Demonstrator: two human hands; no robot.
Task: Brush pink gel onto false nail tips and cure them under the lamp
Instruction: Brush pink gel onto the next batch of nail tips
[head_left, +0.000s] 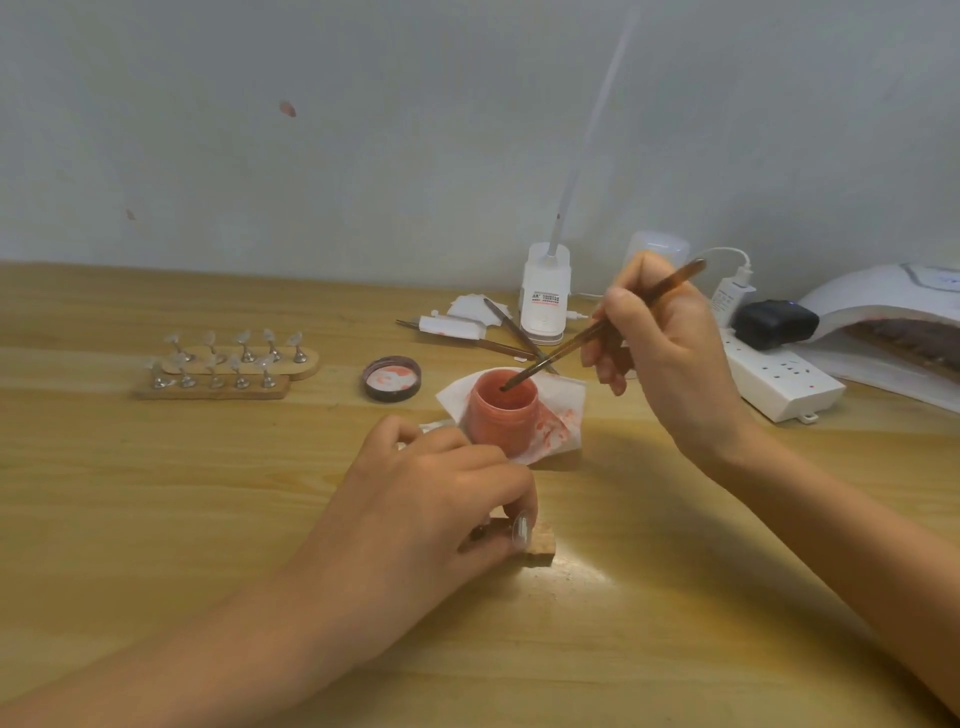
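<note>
An open jar of pink gel (503, 410) stands on a stained white tissue (561, 415) at the table's middle. My right hand (660, 343) pinches a brown brush (597, 327) whose tip dips into the jar. My left hand (426, 499) grips a small wooden nail stand (540, 545) in front of the jar; a clear nail tip (521, 529) shows by my fingers. Two wooden stands with several clear nail tips (228, 364) sit at the left. The white curing lamp (893, 317) is at the far right.
The jar's lid (392, 378) lies upside down left of the jar. Spare brushes (498, 338), a white desk lamp base (544, 296), a power strip (779, 379) with a black plug (774, 322) and a white charger crowd the back right by the wall.
</note>
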